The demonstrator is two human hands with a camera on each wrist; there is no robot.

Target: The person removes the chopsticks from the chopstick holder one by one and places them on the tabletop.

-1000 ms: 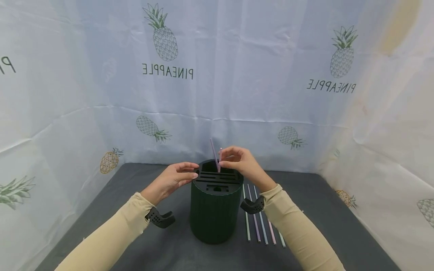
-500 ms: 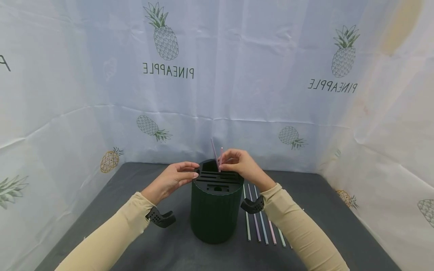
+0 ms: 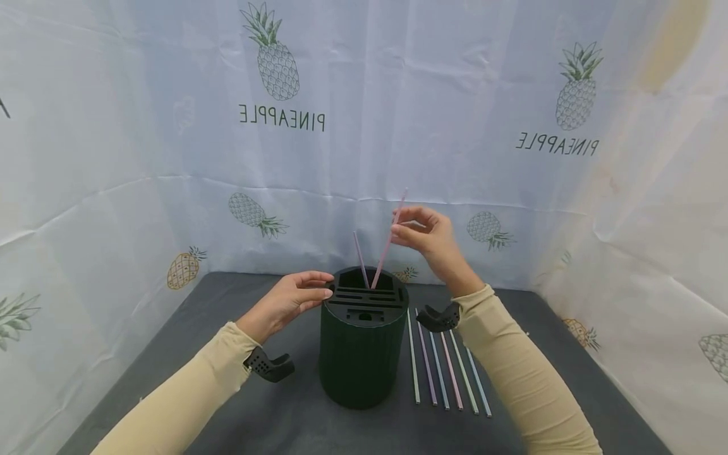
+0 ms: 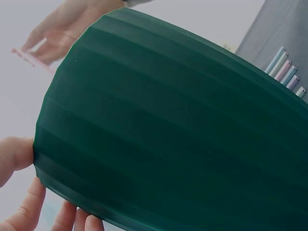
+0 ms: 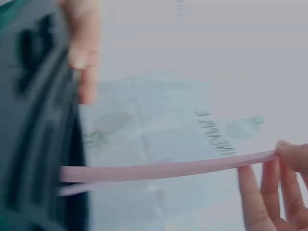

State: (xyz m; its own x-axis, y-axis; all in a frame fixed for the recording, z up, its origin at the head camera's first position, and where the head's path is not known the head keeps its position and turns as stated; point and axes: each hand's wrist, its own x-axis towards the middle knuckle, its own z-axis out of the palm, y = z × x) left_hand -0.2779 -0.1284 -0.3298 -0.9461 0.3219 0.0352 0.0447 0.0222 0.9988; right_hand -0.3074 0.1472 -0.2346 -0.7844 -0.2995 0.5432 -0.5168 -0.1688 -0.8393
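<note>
In the head view, a dark green knife block (image 3: 359, 360) with a black slotted top (image 3: 366, 306) stands upright at the table's middle. My left hand (image 3: 287, 302) rests its thumb and straight fingertips against the left side of its rim. Above the block and to its right, my right hand (image 3: 428, 239) pinches a pink chopstick (image 3: 383, 258) near its upper part. The chopstick leans to the right, its lower end inside the large rear opening. A purple chopstick (image 3: 360, 254) stands in that same opening, leaning left. The right wrist view shows the pink chopstick (image 5: 168, 170) between thumb and fingertips.
Right of the block, several pastel chopsticks (image 3: 448, 373) in green, purple, blue and pink lie side by side on the dark table (image 3: 256, 417). A white curtain with a pineapple print (image 3: 364, 139) hangs round the back and sides.
My right hand has risen and moved right, drawing the pink chopstick higher out of the opening and tilting it rightward. My left hand and the block have stayed in place.
</note>
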